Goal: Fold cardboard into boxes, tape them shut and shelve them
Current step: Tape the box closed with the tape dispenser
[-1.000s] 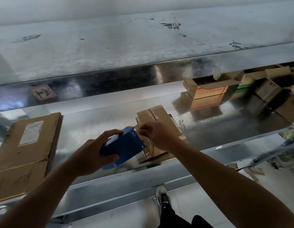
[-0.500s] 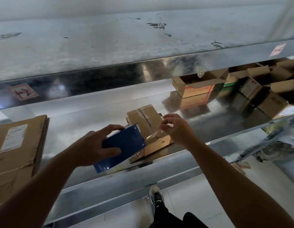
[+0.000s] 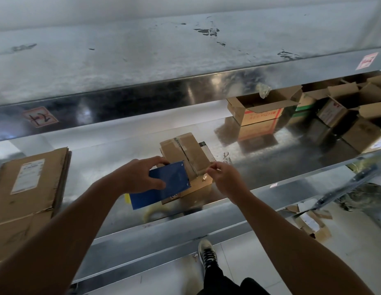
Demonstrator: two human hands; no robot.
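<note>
Ok so here's where I'm at. The metal shelf point(image 3: 113, 167) is my work surface, with a stack of flattened cardboard point(image 3: 29, 188) off to the left and some open boxes point(image 3: 262, 109) well back on the right. The small box point(image 3: 189, 154) I'm sealing sits near the front edge of the shelf, flaps down and seam running away from me. By the look of it there's some tape along the seam already.

My left hand point(image 3: 140, 177) is wrapped round the blue tape dispenser point(image 3: 170, 184), held against the box's near left side. My right hand point(image 3: 223, 179) is just beside the near right corner, thumb and finger pinched tight on what I take to be the tape strip point(image 3: 203, 172). It's clear, so honestly I can barely see it.

How I'd do this bit well: pull the strip taut before it touches cardboard and line it up with the seam. Then press the end down over the edge so it grabs the side wall too. Dispenser low and flat, steady pull, no twisting. The box is light, so I reckon it'll skate on that slick metal unless one hand pins it.
</note>
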